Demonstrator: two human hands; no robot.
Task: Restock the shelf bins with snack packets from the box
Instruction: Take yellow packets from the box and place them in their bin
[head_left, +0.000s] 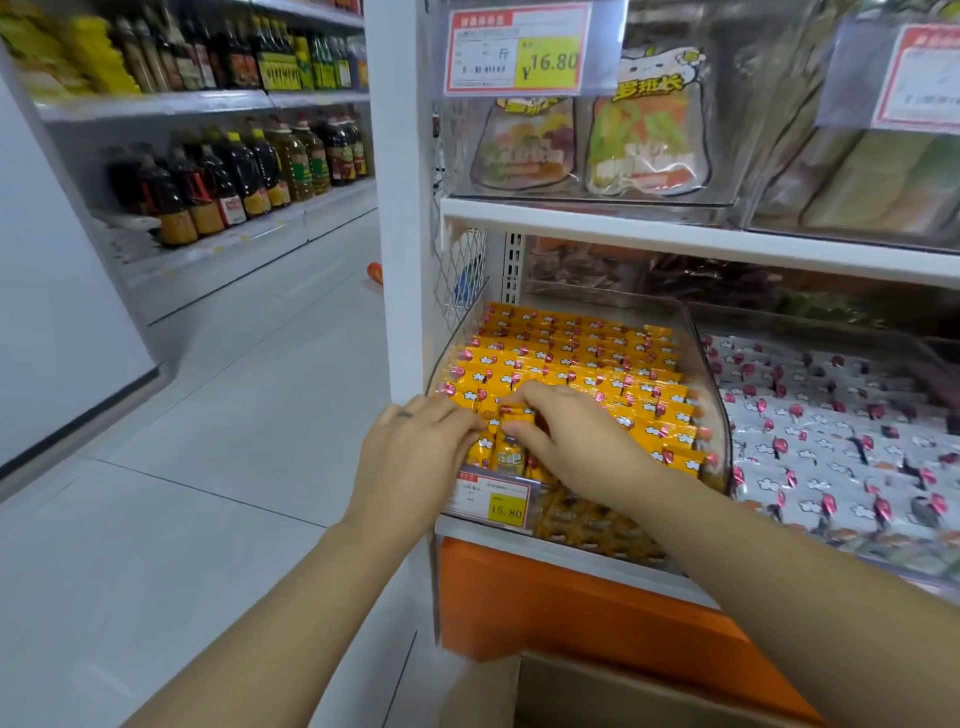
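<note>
A clear plastic shelf bin (714, 395) holds tidy rows of yellow snack packets (582, 358). Both hands are at its front left corner. My left hand (415, 447) rests at the bin's front edge, its fingers touching a small bunch of yellow packets (506, 452). My right hand (566, 431) pinches those same packets from the right, thumb and fingers curled round them. The cardboard box (597, 691) sits at the bottom of the view, below the shelf, with its contents hidden.
A second bin of white packets (831, 441) stands to the right. A price tag (493, 499) hangs on the yellow bin's front. Above are bins with larger pouches (644, 124). Oil bottles (234, 176) line shelves across the aisle on the left.
</note>
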